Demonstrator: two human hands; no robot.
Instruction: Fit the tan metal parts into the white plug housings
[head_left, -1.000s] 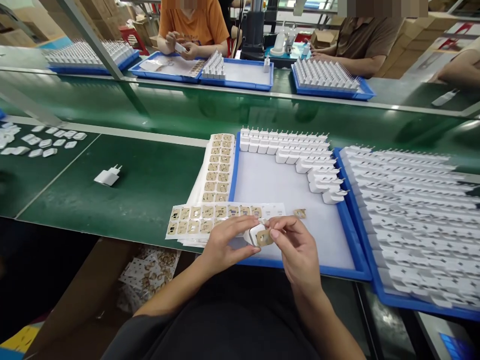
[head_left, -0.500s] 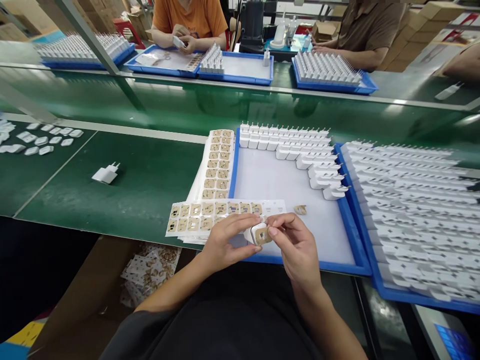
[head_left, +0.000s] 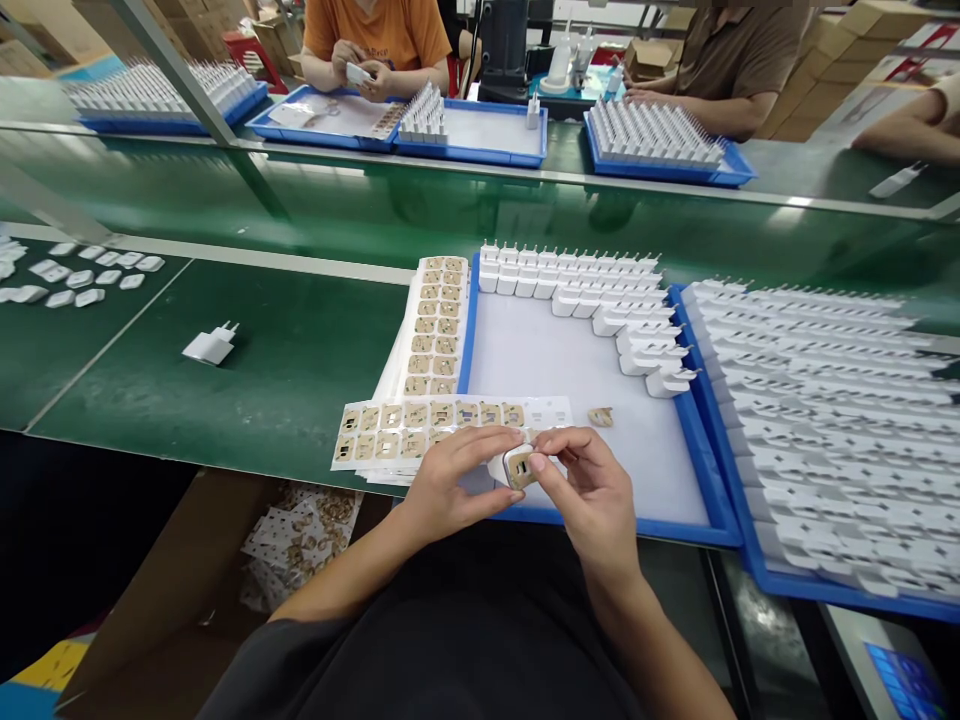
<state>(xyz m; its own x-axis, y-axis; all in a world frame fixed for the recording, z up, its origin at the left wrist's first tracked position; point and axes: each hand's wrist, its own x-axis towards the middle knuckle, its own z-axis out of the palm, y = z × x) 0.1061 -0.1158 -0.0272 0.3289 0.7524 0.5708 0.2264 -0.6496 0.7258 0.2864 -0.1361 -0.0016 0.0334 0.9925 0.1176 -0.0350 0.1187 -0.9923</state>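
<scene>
My left hand (head_left: 454, 485) grips a white plug adapter (head_left: 498, 468) between thumb and fingers, over the near edge of a blue tray (head_left: 469, 340). On the adapter's face lies a tan sticker (head_left: 519, 466) with a slot in it. The thumb and forefinger of my right hand (head_left: 592, 490) pinch the sticker's right edge against the adapter. Beside my left hand is a sheet of tan stickers (head_left: 412, 415), its right end bare. A loose tan piece (head_left: 600, 417) rests on the tray's white liner.
White adapters (head_left: 525, 272) stand along the tray's back and right. A full tray (head_left: 840, 430) sits to the right. One adapter (head_left: 211, 344) and white caps (head_left: 90, 275) lie left. A box of scraps (head_left: 300, 530) is below. Across the bench, people work at trays (head_left: 487, 155).
The tan sticker has moved left and now lies flatter over the adapter's face. My right thumb and forefinger have shifted slightly left with it. My left hand has hardly moved.
</scene>
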